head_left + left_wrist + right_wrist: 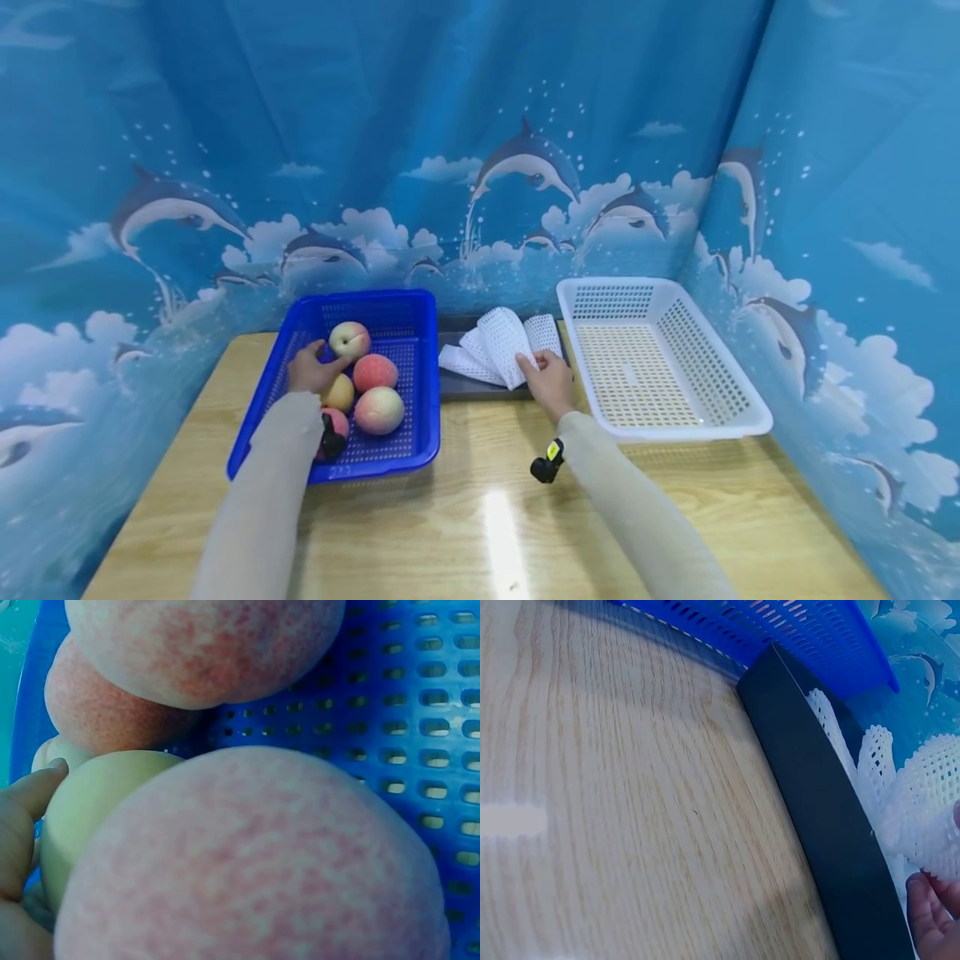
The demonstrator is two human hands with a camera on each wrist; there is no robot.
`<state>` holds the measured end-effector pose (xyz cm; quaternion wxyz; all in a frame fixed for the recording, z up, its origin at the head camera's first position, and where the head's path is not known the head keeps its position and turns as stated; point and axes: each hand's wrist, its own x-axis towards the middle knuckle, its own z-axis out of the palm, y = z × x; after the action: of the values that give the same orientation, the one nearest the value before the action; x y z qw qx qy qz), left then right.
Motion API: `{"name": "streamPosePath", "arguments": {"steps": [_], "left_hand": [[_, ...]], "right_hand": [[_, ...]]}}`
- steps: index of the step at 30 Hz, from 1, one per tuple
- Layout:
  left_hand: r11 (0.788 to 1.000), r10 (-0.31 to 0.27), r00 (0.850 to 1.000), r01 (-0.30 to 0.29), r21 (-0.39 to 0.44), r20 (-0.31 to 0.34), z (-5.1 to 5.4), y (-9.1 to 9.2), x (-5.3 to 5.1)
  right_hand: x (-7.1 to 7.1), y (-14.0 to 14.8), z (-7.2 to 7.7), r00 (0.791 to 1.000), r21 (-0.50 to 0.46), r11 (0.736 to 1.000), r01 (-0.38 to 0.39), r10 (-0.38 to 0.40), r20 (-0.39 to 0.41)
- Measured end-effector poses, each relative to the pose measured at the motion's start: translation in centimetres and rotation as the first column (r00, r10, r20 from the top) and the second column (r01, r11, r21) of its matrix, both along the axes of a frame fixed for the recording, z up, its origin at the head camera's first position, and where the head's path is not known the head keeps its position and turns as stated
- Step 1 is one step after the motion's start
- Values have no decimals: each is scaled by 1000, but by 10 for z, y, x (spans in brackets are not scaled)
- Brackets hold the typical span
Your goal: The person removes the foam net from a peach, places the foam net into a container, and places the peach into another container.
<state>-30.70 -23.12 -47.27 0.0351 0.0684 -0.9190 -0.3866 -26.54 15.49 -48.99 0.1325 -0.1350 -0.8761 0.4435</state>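
Note:
In the head view my left hand point(309, 369) reaches into the blue basket point(428, 417), thumb and fingers apart at the near left side of a pale peach point(351, 340). Nearby lie a red peach point(376, 372), a yellow peach point(339, 392) and a pale pink peach point(379, 411). Another pinkish peach point(255, 862) fills the front of the left wrist view. My right hand point(551, 385) pinches the edge of a white foam net sleeve point(507, 343) over a dark grey tray point(480, 391). More foam net sleeves point(468, 364) lie in that tray.
A white perforated basket point(750, 421) stands at the right of the wooden table point(450, 533). The dark tray sits between both baskets. A blue dolphin-print curtain point(420, 100) closes off the back and sides.

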Motion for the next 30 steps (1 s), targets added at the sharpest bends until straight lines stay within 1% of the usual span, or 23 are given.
{"name": "streamPosePath", "arguments": {"steps": [1, 5, 11, 17, 21, 23, 26, 30], "left_hand": [[1000, -9, 1000, 9, -12, -11, 0, 0, 0], [999, -43, 999, 42, -20, -20, 3, -1, 0], [998, -54, 999, 54, -29, -9, 6, 0, 2], [997, -77, 996, 76, -22, -38, 1, -6, -1], [996, -90, 993, 88, -35, -78, -1, -10, -2], [995, -96, 992, 92, -45, -86, -1, -11, -2], [994, -102, 992, 98, -52, -79, -1, -13, -2], [994, -105, 994, 103, -40, -44, 4, -13, 0]], "right_hand": [[0, 0, -1, 1000, 1, 1000, 0, 0, -1], [1, 0, -2, 1000, 1, 1000, -3, 3, 1], [3, 0, 0, 1000, -10, 1000, -10, 10, -2], [3, 0, 2, 1000, -22, 1000, 11, -11, -6], [2, 0, 3, 1000, -32, 999, 18, -19, -14], [2, 0, 4, 1000, -32, 999, 21, -22, -17], [2, 0, 4, 1000, -36, 999, 22, -22, -16], [2, -1, 7, 999, -51, 999, 14, -16, -29]]}}
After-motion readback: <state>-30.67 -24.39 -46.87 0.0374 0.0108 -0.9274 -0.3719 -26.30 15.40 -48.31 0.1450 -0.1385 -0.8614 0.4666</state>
